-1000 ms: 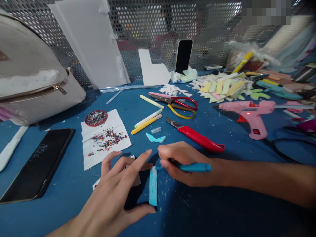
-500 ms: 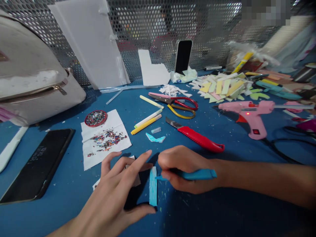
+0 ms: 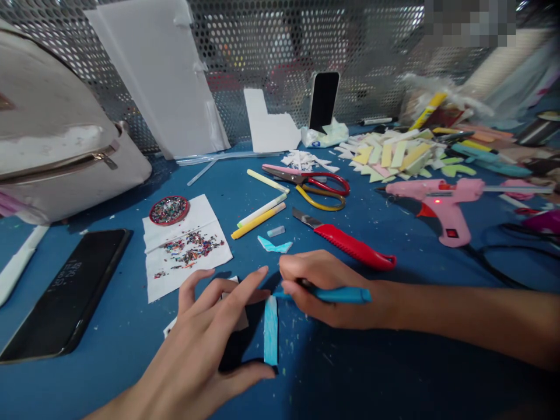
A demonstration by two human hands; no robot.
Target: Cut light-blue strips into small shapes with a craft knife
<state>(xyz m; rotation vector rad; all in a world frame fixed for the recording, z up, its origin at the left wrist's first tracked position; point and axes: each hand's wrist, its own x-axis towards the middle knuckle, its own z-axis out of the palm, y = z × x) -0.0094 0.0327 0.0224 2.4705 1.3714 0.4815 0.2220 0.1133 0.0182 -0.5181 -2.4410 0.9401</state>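
Note:
My left hand (image 3: 205,332) has its fingers spread over the blue table. Its thumb and a fingertip hold a small strip coloured light blue (image 3: 270,335) at its two ends. In my right hand (image 3: 326,289) is a blue felt-tip pen (image 3: 345,295), gripped for writing, with its tip at the strip's upper end. Under my left fingers lies a white piece (image 3: 241,319), mostly covered. Just beyond the hands are a light-blue scrap (image 3: 275,245), a small pen cap (image 3: 276,231) and a red-handled cutter knife (image 3: 354,246).
Yellow pens (image 3: 258,220) and scissors (image 3: 321,186) lie mid-table. A pink glue gun (image 3: 441,198), its light red, rests at right before cut paper strips (image 3: 400,153). On the left are a phone (image 3: 65,291), a white sheet (image 3: 153,286) with colourful bits, and a backpack (image 3: 56,122).
My right hand has moved slightly up and left, taking the pen tip from the strip's side to its top end. My left hand and the strip have stayed in place.

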